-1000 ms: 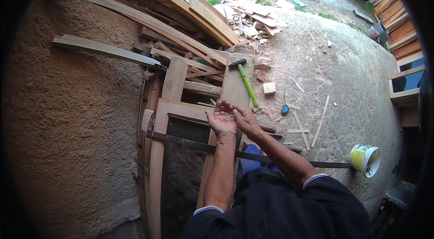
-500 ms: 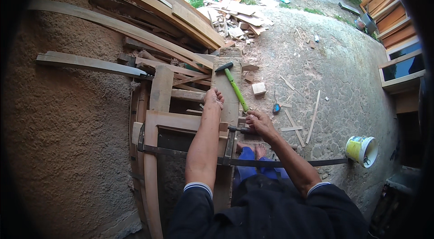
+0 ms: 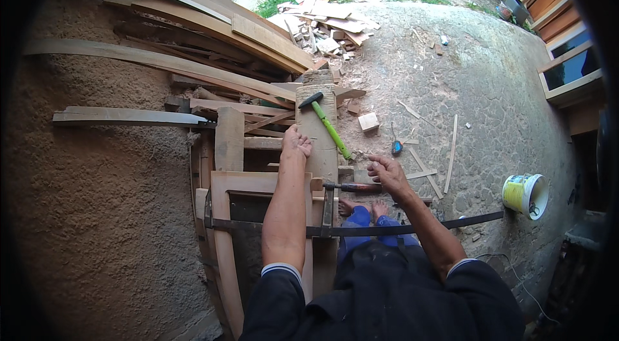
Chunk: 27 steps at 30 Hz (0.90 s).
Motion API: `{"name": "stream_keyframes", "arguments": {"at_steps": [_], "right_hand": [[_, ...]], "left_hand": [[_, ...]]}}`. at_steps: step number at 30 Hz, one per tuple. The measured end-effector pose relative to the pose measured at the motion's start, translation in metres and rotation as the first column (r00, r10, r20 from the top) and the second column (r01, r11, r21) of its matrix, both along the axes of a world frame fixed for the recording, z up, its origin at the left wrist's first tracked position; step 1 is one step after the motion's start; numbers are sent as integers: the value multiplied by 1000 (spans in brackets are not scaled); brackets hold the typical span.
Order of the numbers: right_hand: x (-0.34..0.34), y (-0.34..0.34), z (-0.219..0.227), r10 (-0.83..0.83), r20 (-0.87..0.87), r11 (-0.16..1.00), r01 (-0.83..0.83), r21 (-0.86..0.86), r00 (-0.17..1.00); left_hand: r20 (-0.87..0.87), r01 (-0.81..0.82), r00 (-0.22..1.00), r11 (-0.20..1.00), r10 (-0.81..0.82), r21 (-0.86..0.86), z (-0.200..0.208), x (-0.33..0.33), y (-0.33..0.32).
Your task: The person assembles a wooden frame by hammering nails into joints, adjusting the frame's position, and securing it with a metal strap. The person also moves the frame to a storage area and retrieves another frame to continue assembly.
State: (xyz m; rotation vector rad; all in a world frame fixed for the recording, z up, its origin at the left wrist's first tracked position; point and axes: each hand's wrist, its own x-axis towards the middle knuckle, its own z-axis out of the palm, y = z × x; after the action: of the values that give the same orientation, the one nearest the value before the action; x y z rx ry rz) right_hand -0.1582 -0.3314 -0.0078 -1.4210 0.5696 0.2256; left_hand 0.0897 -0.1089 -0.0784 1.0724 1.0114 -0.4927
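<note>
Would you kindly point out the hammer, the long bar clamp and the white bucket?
hammer (image 3: 330,129): head view, middle of its green handle.
bar clamp (image 3: 412,228): head view, on its long flat bar.
white bucket (image 3: 539,196): head view, on its rim.

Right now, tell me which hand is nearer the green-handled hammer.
The left hand, resting on the upright plank the hammer lies on; the right hand sits lower.

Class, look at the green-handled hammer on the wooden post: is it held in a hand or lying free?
Lying free. The hammer rests flat on the post; the left hand sits beside it, apart, and the right hand is lower down.
</note>
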Motion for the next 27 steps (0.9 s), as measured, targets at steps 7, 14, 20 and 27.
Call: {"name": "stream_keyframes", "arguments": {"at_steps": [7, 14, 20, 27], "right_hand": [[-6, -2, -9, 71, 6, 987, -69, -143, 997], [-1, -8, -14, 432, 34, 818, -375, -436, 901], [33, -13, -26, 879, -67, 473, -881, -10, 473], [57, -1, -19, 923, 11, 280, -691, 667, 385]], "left_hand": [[59, 193, 981, 966, -186, -169, 50, -29, 12], [451, 162, 856, 960, -253, 230, 68, -62, 20], [300, -316, 287, 206, -910, 926, 119, -193, 51], [160, 335, 914, 915, -373, 225, 109, -386, 40]]}}
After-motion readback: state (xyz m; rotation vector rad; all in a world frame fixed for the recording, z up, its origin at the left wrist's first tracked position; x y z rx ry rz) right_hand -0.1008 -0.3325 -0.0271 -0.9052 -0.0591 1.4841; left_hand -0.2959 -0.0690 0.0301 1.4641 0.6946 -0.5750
